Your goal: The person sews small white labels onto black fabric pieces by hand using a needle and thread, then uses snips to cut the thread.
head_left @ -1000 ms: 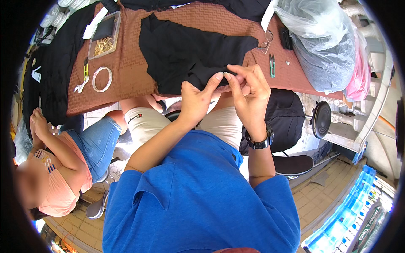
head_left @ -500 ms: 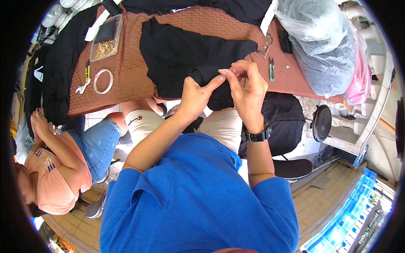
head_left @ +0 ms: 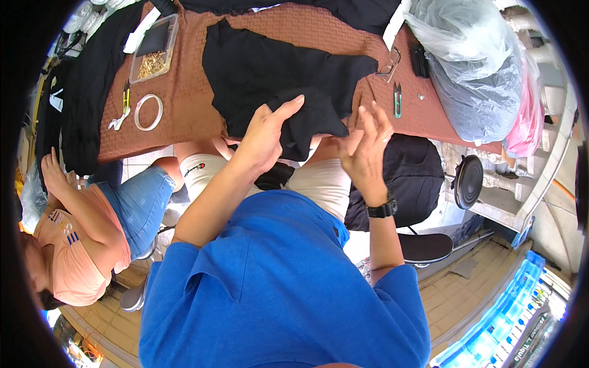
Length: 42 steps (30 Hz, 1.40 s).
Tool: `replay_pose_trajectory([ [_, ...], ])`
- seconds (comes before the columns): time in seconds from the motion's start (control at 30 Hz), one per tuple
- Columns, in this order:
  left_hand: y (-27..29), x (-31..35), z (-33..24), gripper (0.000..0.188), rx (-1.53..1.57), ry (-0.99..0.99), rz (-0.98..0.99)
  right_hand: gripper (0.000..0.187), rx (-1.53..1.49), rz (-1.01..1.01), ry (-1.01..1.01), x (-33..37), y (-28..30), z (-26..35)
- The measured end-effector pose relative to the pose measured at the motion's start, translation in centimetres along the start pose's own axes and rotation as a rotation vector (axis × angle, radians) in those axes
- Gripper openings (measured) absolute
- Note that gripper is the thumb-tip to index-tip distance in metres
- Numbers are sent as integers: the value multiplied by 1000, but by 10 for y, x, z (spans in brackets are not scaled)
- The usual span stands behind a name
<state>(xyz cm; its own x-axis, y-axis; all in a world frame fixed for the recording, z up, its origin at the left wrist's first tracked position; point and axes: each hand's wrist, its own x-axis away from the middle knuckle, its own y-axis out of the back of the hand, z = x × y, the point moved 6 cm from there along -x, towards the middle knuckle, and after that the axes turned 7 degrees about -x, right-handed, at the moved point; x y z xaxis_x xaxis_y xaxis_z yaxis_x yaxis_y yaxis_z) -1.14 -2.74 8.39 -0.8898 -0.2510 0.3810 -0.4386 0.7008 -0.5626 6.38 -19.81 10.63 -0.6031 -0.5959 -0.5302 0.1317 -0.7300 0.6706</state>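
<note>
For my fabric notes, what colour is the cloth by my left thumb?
The cloth is plain black, seen best in the head view.

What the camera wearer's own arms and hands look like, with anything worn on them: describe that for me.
Both arms wear short, plain blue sleeves that leave the forearms bare. The right hand has a black wristwatch at its wrist; nothing shows on the left wrist. Neither the right nor the left hand wears a glove.

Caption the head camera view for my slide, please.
Black cloth on a brown-covered table, its near end in the left hand, the right hand beside it.
</note>
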Motion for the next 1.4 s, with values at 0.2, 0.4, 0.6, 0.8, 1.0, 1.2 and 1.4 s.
replay_pose_trajectory([
  [0.2, 12, -5, 10, 32, -32, 49, 19, 36, -130, -83, 270, -19, -7, 43],
  [0.4, 35, 16, -2, 23, -302, -233, 0, 7, -792, -50, -189, -58, -6, 21],
  [0.6, 13, 34, -44, 62, -1108, -1070, -466, 15, -939, 162, -361, -94, -23, 19],
  [0.8, 19, 7, -79, 22, -893, -633, -93, 18, -942, 342, -402, -136, -21, 12],
  [1.0, 73, -42, -4, 47, -245, -118, -61, 28, -946, 440, -412, -144, -103, -19],
  [1.2, 98, -16, -12, 49, 2, -65, -48, 48, -528, 322, -334, -65, -105, -48],
  [1.4, 95, 21, -46, 48, 181, -38, 1, 20, -548, 322, -294, -32, -83, -55],
])
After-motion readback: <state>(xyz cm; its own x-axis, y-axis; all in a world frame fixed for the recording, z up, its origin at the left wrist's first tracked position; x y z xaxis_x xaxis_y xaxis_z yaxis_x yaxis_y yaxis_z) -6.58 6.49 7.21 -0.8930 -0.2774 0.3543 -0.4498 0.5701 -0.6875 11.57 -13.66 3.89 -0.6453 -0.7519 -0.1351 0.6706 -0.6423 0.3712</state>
